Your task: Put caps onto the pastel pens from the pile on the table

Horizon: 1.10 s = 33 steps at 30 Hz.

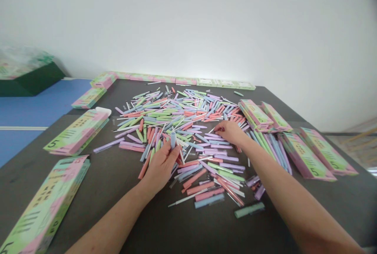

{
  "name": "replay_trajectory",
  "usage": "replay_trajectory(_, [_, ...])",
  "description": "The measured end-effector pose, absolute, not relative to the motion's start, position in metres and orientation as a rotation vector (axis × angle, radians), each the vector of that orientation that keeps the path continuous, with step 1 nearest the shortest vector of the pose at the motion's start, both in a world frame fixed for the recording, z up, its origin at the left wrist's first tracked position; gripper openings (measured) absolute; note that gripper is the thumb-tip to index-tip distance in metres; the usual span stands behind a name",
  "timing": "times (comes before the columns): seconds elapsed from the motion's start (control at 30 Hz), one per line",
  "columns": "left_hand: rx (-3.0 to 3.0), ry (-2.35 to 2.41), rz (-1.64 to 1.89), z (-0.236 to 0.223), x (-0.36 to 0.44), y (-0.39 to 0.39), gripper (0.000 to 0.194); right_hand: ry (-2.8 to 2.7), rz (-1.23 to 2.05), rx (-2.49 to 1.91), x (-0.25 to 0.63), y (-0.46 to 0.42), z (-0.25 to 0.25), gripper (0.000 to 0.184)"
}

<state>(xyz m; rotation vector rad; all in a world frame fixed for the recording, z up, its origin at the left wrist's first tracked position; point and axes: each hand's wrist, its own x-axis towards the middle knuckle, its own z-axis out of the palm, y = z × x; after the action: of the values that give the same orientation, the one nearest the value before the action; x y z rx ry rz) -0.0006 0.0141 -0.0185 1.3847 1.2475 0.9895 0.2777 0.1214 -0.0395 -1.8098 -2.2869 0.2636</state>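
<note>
The left hand (160, 163) holds a blue pen (173, 139) upright, thumb and fingers closed around it, over the pile of pens (160, 118) on the dark table (100, 179); this pinch should be light and steady. The right hand (230, 132) has its fingertips nearly together at the pile, but I cannot tell if they hold something; best is to pick one piece only, without pushing its neighbours

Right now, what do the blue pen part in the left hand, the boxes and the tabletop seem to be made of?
Blue pen part: probably plastic, smooth and matte, going by its even pastel colour.
Boxes: likely thin printed card, with straight folded edges and a pale flap showing on one.
Tabletop: dark and dull, perhaps laminate, though unclear.
</note>
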Motion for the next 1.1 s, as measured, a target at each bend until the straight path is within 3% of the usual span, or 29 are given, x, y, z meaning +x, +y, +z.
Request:
replay_trajectory(0.5, [1.518,1.127,0.854,-0.008,-0.001,0.011,0.029,-2.051,0.447,-1.522,0.252,0.097,-0.017,0.012])
replay_trajectory(0.57, [1.547,1.077,0.834,-0.008,-0.002,0.010,0.028,-1.994,0.576,-1.453,0.238,0.082,-0.007,0.016])
replay_trajectory(0.63, [1.567,1.010,0.822,-0.009,-0.002,0.010,0.027,-1.763,0.974,-1.260,0.224,0.065,0.002,0.014])
replay_trajectory(0.77, [1.644,0.953,0.791,-0.010,-0.003,0.009,0.025,-1.405,1.199,-1.025,0.204,0.040,0.009,0.019])
replay_trajectory(1.1, [1.596,0.883,0.714,-0.009,-0.002,0.005,0.029,-1.349,1.142,-0.903,0.205,0.024,-0.001,0.012])
